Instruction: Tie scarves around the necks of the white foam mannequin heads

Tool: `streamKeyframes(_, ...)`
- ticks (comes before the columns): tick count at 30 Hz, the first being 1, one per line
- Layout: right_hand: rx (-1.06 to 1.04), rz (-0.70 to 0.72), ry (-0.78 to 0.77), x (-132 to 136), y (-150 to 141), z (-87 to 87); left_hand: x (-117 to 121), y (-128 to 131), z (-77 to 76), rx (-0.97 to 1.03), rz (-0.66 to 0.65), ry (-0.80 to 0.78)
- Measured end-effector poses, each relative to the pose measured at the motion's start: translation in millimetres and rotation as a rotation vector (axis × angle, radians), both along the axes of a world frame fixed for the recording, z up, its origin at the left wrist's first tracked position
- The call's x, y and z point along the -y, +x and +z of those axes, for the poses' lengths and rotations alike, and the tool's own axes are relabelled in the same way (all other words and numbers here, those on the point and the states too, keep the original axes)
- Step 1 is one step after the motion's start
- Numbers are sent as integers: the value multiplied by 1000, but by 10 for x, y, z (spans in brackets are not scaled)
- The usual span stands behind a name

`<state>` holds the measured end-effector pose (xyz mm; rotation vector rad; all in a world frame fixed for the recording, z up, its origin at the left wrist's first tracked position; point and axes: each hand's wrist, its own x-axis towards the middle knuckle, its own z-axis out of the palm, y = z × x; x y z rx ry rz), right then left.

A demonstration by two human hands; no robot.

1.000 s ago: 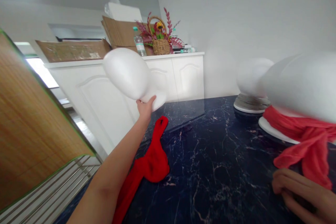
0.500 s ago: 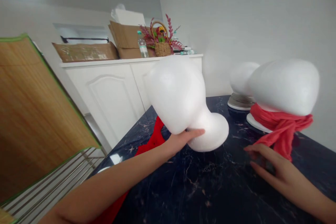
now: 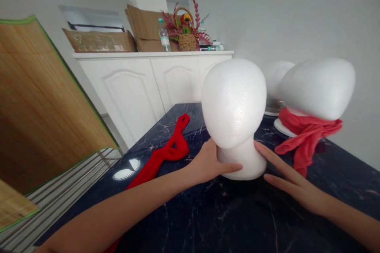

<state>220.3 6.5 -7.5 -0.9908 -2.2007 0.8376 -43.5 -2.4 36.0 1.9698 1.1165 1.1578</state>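
Observation:
A white foam head [image 3: 234, 106] stands upright on the dark marble table [image 3: 225, 217], right in front of me. My left hand [image 3: 208, 164] wraps round its neck and base from the left. My right hand [image 3: 289, 184] is open, its fingers stretched flat, the fingertips touching the base on the right. A loose red scarf [image 3: 163, 156] lies on the table to the left. Right of the foam head stands a second foam head [image 3: 319, 87] with a red scarf [image 3: 305, 138] tied round its neck.
A third foam head [image 3: 276, 75] stands behind, mostly hidden. A white cabinet [image 3: 142, 87] at the back carries cardboard boxes, a water bottle [image 3: 164, 39] and a flower basket [image 3: 187, 39]. A bamboo mat [image 3: 38, 102] and metal rack [image 3: 59, 201] are at left.
My left hand brought the foam head from the far left, tilted in the air, and set it upright on the table. My right hand moved in to touch its base.

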Motion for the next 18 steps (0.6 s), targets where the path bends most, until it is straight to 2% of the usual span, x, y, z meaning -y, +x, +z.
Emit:
streamKeyframes(4,-74,-19,-97,-21,-7,-5,135,-34,7,-175,85,19)
streamKeyframes(7,-87,-45,-110,-27,-26,-22,197,-27,24,-236,103,65)
streamKeyframes(12,-86,-23,-125,-35,-67,-13,204,-41,30,-261,86,65)
streamKeyframes(18,16,-4,-166,-90,-67,-69,134,-136,21,-230,-6,-58)
